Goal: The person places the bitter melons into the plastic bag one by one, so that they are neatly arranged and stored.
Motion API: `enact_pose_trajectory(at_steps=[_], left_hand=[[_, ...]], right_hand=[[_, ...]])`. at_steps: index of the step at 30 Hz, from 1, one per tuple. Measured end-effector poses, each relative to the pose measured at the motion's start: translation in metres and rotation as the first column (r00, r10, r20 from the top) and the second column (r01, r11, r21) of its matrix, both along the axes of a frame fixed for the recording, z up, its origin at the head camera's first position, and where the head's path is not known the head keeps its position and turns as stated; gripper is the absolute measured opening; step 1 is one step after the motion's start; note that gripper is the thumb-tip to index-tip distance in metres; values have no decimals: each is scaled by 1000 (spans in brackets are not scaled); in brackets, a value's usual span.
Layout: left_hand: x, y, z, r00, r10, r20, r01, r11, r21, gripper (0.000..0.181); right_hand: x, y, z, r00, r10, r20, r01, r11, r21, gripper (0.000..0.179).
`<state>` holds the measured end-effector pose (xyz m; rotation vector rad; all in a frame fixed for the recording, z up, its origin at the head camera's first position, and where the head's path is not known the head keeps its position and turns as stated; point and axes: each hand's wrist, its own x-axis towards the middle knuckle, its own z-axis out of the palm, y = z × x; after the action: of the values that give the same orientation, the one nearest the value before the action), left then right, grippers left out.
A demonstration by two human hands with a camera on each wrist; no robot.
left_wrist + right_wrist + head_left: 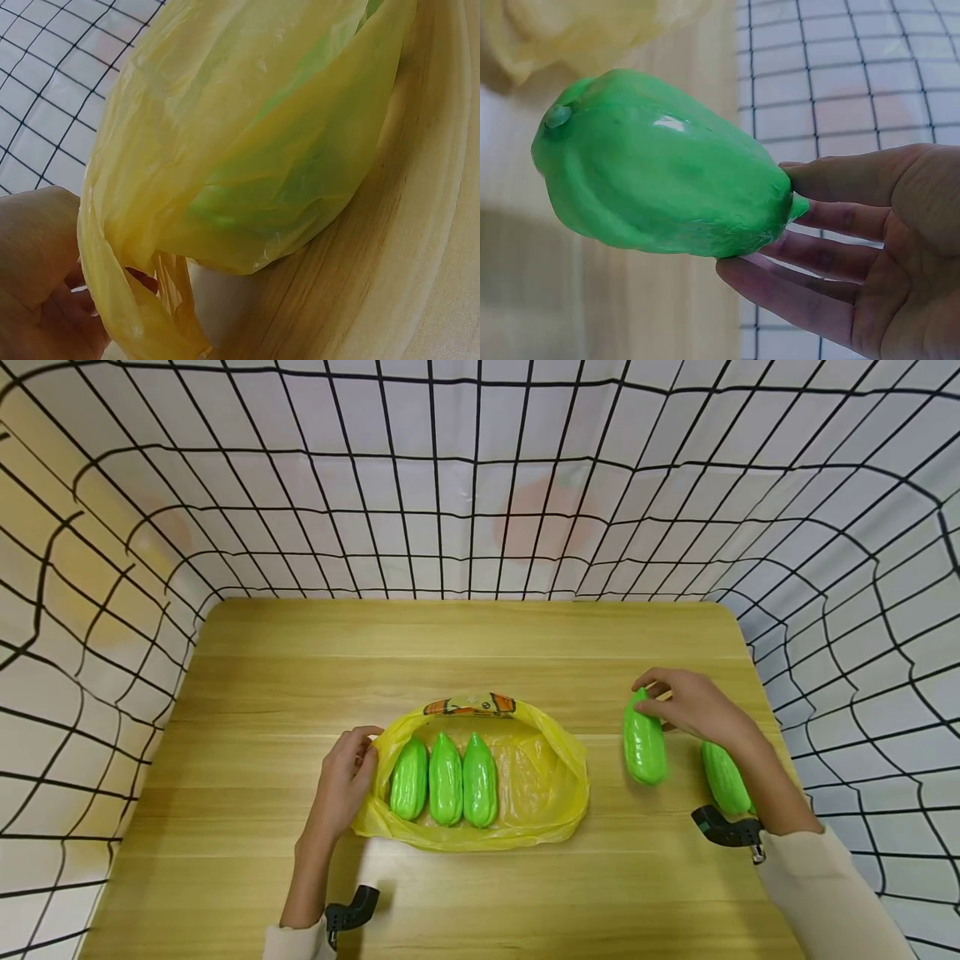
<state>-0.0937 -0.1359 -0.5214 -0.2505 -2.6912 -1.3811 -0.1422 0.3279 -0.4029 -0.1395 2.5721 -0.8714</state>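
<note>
A yellow plastic bag [543, 835] lies with its mouth spread wide. Inside, three glossy green model papayas [446, 781] sit side by side toward the left. My left hand [347, 777] grips the bag's left rim; in the left wrist view the bag film [165, 165] hangs beside that hand, the green showing through. To the right of the bag, my right hand [693, 706] holds another green papaya [643, 747] by its pointed end. The right wrist view shows thumb and fingertips around the narrow tip of this papaya [660, 172], its blunt end facing away from the palm.
One more green papaya [726, 777] lies at the right, partly covered by my right forearm. Black wire mesh [472, 514] with white sheeting behind it walls the back and both sides of the wooden table [450, 635]. Both wrists carry black camera mounts [352, 910].
</note>
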Motion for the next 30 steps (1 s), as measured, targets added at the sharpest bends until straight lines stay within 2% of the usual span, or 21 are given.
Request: enact_pose_trajectory(at_steps=[8,15,22,30], left_hand=[[0,0,-1,1000,-4,-5,4,1000,-1,26],[1,1,0,1000,-15,4,15,1000,-4,25],[1,1,2,1000,-20,13,20,1000,5,25],[2,1,2,1000,-19,22,18,1000,11,25]], right_hand=[[-6,-40,18,1000,15,-3,-15,998,-64,31],[-10,-76,24,996,86,-33,-89,989,-121,27],[-11,-109,24,986,160,-55,-167,970,-179,21],[-8,-139,14,959,271,-80,-282,939,-198,21]])
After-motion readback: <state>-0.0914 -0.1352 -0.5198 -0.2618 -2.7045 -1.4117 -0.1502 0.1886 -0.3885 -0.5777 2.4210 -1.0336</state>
